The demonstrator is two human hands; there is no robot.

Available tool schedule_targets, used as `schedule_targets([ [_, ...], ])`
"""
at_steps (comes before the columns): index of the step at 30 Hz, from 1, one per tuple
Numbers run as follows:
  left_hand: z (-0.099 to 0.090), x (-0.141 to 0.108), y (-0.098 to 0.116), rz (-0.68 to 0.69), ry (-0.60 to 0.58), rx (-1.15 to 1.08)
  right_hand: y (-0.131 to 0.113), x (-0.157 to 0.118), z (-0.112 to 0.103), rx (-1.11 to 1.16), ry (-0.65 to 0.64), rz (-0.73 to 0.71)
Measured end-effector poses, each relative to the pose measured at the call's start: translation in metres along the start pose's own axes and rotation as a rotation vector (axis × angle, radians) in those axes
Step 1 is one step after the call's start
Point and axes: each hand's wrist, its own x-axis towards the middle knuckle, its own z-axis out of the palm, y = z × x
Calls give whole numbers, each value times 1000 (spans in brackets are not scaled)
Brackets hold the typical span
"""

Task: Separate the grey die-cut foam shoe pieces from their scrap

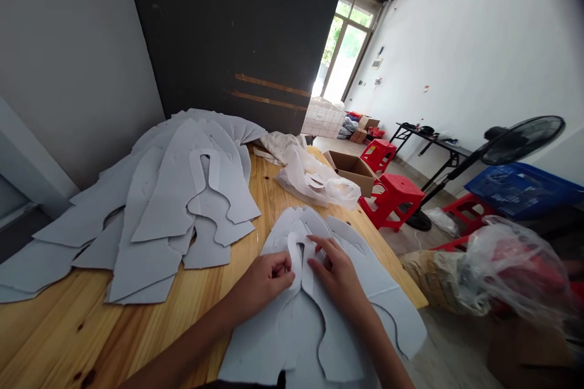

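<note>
Pale grey cut pieces [255, 340] lie in a small stack near the front of the wooden table. On top of them is a narrow white curved strip [294, 250], shaped like an arch around a slot. My left hand [269, 278] rests at the strip's left side with its fingers curled; what they pinch, if anything, is too small to make out. Across the slot, my right hand [332, 267] touches the right side of the strip and the piece beneath, thumb and fingers apart. A larger pile of similar pieces [159, 194] spreads over the table's left side.
On the wooden table [205, 298], a clear plastic bag [319, 179] and a cream cloth [283, 144] lie at the back. Beyond the right edge stand an open cardboard box [353, 173], red stools [399, 194], a fan [522, 140] and a blue crate [524, 191].
</note>
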Motion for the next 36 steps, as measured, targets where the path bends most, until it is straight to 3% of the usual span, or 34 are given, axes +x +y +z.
schedule_targets([
  [8,-1,-2,3,28,3,1,1,13,-3,104,10,95],
  [14,0,-3,2,17,12,-25,-2,15,2,104,88,133],
  [24,0,-2,5,-27,-1,24,7,16,4,-45,157,81],
  [33,-2,-4,9,-17,-2,32,3,9,8,83,147,117],
  [36,-2,-3,8,-7,-6,35,2,10,9,186,87,149],
])
